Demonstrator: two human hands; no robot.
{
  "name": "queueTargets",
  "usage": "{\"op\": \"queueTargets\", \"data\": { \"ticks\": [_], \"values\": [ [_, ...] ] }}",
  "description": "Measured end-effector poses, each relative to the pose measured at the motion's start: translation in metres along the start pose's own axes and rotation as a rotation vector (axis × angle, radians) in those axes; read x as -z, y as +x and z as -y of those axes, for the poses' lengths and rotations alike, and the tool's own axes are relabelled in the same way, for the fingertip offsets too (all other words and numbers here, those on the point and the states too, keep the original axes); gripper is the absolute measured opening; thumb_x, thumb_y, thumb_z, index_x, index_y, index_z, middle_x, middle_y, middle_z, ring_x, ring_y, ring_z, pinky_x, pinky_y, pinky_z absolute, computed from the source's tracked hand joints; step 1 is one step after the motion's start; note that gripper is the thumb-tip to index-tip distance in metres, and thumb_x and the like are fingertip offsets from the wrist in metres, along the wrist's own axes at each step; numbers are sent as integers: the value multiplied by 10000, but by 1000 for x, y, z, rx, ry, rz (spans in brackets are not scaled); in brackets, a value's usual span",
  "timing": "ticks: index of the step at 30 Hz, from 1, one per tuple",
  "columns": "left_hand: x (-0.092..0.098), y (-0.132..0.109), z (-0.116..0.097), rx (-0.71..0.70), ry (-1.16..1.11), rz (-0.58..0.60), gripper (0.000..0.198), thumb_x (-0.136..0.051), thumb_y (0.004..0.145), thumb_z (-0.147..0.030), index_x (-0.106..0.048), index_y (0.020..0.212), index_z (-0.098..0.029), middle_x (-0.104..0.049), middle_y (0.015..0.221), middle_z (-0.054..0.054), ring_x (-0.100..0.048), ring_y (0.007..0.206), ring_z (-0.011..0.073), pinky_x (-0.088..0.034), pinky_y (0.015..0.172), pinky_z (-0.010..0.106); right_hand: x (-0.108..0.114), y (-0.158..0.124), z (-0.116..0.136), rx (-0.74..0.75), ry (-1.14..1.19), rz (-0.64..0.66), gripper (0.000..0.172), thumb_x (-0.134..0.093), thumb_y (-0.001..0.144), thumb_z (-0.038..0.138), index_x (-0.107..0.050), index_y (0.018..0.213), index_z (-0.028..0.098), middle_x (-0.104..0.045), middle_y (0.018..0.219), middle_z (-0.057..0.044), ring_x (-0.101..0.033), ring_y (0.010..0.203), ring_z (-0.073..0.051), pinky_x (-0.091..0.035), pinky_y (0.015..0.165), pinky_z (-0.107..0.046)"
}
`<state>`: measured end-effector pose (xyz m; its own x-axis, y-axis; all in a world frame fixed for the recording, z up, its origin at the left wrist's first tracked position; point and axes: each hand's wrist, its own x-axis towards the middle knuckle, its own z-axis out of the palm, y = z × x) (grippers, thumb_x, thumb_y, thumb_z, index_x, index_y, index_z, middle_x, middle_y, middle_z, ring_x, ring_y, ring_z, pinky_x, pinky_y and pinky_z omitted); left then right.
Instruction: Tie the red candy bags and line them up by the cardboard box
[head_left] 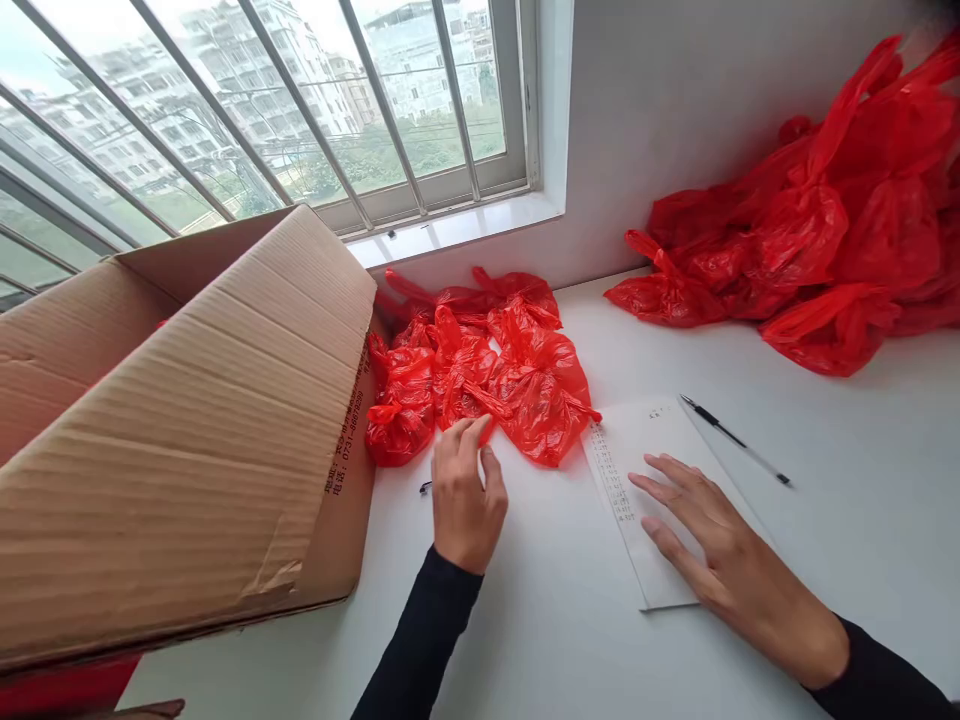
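As your left hand (465, 500), fingers half-curled and not yet gripping, touches the nearest bag (469, 395) at the table's (540, 620) back edge, your right hand (720, 545) lies open on the sheet (637, 440). You seem to be singling one out; lifting needs a firm pinch.

A large cardboard box (187, 430) stood at the tabletop's left edge, its flap raised. A heap of red plastic bags (825, 230) lay against the wall at the far right corner. A black pen (735, 440) lay toward the right edge. Beyond the far edge, a barred window (300, 100) showed buildings.
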<state>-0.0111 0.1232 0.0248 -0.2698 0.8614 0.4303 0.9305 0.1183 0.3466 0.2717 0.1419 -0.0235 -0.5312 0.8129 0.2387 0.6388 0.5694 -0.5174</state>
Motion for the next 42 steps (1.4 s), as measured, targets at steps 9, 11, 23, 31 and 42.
{"op": "queueTargets", "data": {
  "ticks": [9,11,23,31,42],
  "values": [
    [37,-42,53,141,4,108,246,-485,952,-317,-667,1004,-160,-676,946,133,-608,898,330,-497,845,557,13,5,55,-112,399,85,288,-424,1037,384,-654,1192,306,-632,1243,-59,-584,1189,-247,-543,961,-425],
    [32,-46,19,93,-80,135,236,-468,988,-348,-638,1041,-192,-688,924,80,-631,837,264,-532,789,463,12,14,70,-210,552,177,322,-430,1034,452,-641,1211,284,-666,1134,-59,-628,1050,-229,-569,787,-357],
    [-41,2,-49,-281,-270,-6,397,-480,986,-333,-586,1332,-170,-623,1347,180,-552,1284,350,-468,1047,561,51,60,-1,-424,208,-32,403,-425,1005,540,-562,793,225,-620,721,17,-556,654,-146,-441,635,-272],
    [-106,74,-4,-323,-30,-5,526,-403,974,-293,-507,1463,-131,-442,1557,204,-396,1446,407,-309,1155,637,75,80,-49,-521,-85,8,256,-678,842,473,-636,740,242,-571,535,38,-515,540,-169,-313,553,-283],
    [-73,37,-13,-417,-143,-117,531,-457,957,-241,-438,1487,-217,-447,1548,187,-409,1438,379,-403,1117,646,107,272,-105,-582,-221,-255,358,-621,984,379,-598,1274,171,-637,1248,-94,-653,1063,-238,-551,916,-462]
  ]
}}
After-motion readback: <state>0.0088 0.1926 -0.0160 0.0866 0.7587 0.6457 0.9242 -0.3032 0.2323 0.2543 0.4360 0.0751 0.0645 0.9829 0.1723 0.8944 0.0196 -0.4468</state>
